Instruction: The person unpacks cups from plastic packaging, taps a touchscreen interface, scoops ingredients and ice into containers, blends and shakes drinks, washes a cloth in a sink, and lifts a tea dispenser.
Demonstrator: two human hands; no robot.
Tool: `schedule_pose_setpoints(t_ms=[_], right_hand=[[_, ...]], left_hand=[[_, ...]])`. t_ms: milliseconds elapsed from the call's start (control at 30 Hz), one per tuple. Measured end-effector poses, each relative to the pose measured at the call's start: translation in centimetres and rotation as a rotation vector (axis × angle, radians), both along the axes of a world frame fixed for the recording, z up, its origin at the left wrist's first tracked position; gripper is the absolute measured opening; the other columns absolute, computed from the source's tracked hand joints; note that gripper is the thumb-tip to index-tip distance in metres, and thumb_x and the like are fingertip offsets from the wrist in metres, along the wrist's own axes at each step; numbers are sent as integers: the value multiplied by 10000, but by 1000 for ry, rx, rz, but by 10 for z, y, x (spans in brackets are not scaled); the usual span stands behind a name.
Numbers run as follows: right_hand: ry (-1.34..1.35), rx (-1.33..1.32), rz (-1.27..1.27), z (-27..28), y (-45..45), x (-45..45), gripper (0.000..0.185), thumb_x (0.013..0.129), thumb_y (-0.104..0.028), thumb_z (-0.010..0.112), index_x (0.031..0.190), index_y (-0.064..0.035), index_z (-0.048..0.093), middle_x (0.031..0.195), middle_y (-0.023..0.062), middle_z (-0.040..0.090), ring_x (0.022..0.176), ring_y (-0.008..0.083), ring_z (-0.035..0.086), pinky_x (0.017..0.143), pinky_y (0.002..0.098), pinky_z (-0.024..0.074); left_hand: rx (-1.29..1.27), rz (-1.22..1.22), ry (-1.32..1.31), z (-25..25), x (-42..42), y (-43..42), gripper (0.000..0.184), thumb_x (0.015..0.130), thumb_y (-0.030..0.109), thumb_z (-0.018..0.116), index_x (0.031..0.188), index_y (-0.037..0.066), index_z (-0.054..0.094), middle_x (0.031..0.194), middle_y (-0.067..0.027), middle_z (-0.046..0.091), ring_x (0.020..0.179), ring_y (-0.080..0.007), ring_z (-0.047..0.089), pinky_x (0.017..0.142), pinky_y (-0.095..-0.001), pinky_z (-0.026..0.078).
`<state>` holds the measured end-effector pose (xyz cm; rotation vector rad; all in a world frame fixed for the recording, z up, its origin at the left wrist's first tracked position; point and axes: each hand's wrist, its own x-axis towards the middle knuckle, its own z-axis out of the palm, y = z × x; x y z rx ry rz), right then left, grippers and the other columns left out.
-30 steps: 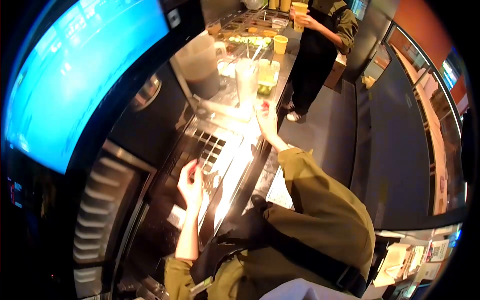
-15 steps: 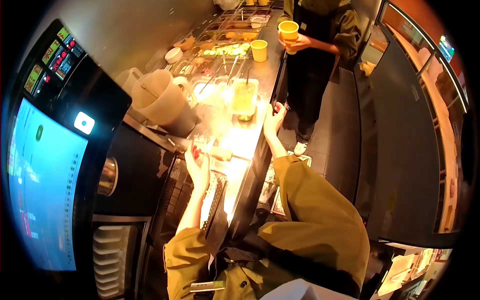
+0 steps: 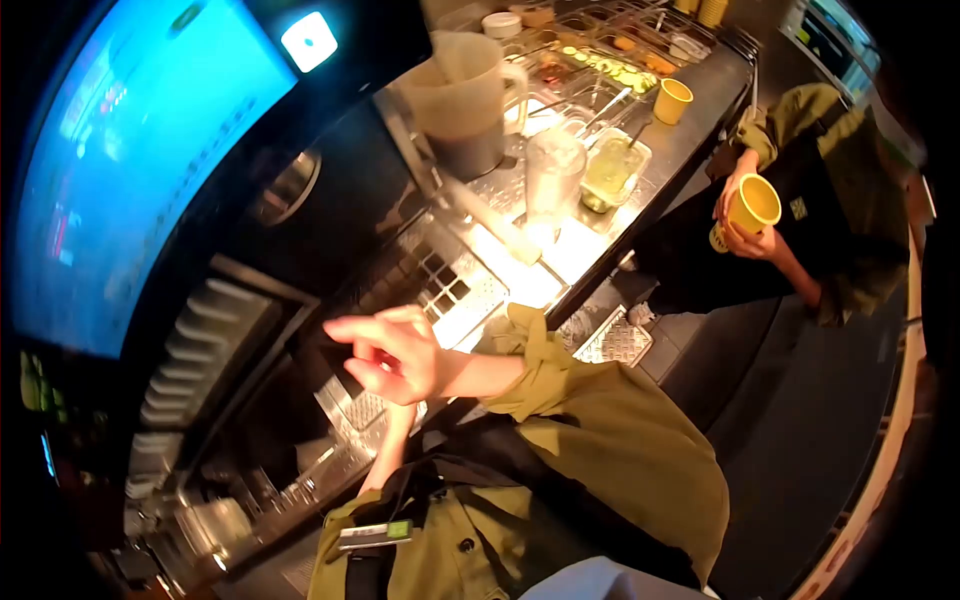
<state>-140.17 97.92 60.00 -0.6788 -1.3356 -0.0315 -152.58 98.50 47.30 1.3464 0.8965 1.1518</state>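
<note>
My right hand (image 3: pixel 408 352) is in front of me over the counter's near end. Its fingers are partly curled and its thumb stands apart from them, with nothing visible between. Behind it, only my left wrist (image 3: pixel 398 424) and forearm show; the fingers are hidden. Beyond both hands is a metal grate (image 3: pixel 440 285) set in the counter. A pale rod-like handle (image 3: pixel 500 230) lies past the grate. Farther back stand a tall clear container (image 3: pixel 553 178), a tub of green contents (image 3: pixel 614 170) and a large pitcher (image 3: pixel 460 95).
A lit screen (image 3: pixel 150 160) fills the upper left. Topping trays (image 3: pixel 610 68) line the far counter, with a yellow cup (image 3: pixel 673 101) beside them. On the right, another person in a dark apron holds yellow cups (image 3: pixel 753 205). A vented panel (image 3: pixel 195 370) runs down the left.
My view has swung toward the left. My right hand has come from the counter edge across in front of my body. My left hand has drawn back from the pale handle, behind my right.
</note>
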Motion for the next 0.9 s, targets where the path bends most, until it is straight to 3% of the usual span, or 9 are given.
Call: schedule_pose_setpoints(t_ms=[67, 200, 267, 433, 533, 667, 767, 833, 900], right_hand=[[318, -583, 310, -52, -5, -57, 293, 738, -81, 577, 1013, -8, 510, 528, 24, 498, 474, 143, 525, 467, 233, 416], [138, -480, 597, -71, -20, -167, 271, 769, -79, 557, 1023, -9, 489, 614, 25, 539, 604, 114, 575, 544, 232, 456], [309, -655, 948, -63, -11, -227, 203, 807, -46, 497, 990, 41, 503, 742, 21, 536, 616, 67, 473, 563, 217, 407], [52, -706, 788, -108, 54, -450, 300, 762, -99, 623, 1020, -13, 497, 799, 18, 523, 693, 56, 468, 595, 188, 403], [-260, -725, 687, -119, 76, -590, 459, 713, -314, 649, 1016, 2, 510, 921, 128, 546, 805, 242, 550, 694, 328, 443], [-265, -920, 538, -145, 93, -704, 602, 664, -432, 661, 1028, 24, 512, 988, 195, 556, 957, 284, 527, 830, 356, 396], [279, -728, 546, -166, 111, -742, 268, 711, -207, 688, 852, -9, 574, 731, 33, 588, 648, 102, 524, 615, 242, 434], [233, -651, 300, -148, 116, -750, 204, 739, -190, 661, 720, 4, 600, 644, 5, 568, 579, 84, 495, 545, 236, 418], [252, -846, 528, -121, 115, -750, 199, 716, -156, 674, 621, -39, 545, 530, -32, 501, 492, 63, 440, 470, 225, 359]], left_hand=[[-18, 32, 130, -10, -55, -2, 229, 857, 104, 458, 1065, 8, 474, 987, -67, 534, 900, -150, 514, 785, -271, 420], [-200, 407, -25, -73, -192, -24, 258, 833, 52, 484, 1087, 8, 474, 996, -81, 534, 854, -160, 535, 757, -262, 439], [-41, 775, 100, -28, -230, -45, 300, 818, 34, 496, 1115, 7, 463, 1021, -96, 517, 840, -146, 537, 757, -250, 436], [-128, 1034, -51, -17, -392, -110, 280, 825, 78, 497, 1097, 12, 494, 984, -84, 521, 806, -130, 538, 778, -261, 433], [-161, 1237, -179, -27, -516, -159, 236, 810, 71, 513, 1037, 7, 527, 868, -53, 560, 770, -99, 519, 738, -223, 415], [-215, 1169, -221, -16, -622, -166, 216, 813, 90, 513, 1018, 22, 528, 897, -37, 543, 769, -110, 516, 707, -232, 428], [-253, 1081, -311, -7, -675, -148, 208, 818, 100, 503, 1010, 25, 527, 846, -35, 548, 745, -110, 521, 703, -231, 424], [-269, 1011, -296, -19, -730, -132, 213, 821, 109, 505, 1019, 33, 524, 836, -43, 556, 757, -119, 538, 705, -229, 429], [-296, 933, -349, -11, -790, -105, 219, 826, 127, 506, 1025, 35, 522, 831, -53, 560, 774, -128, 549, 709, -236, 437]])
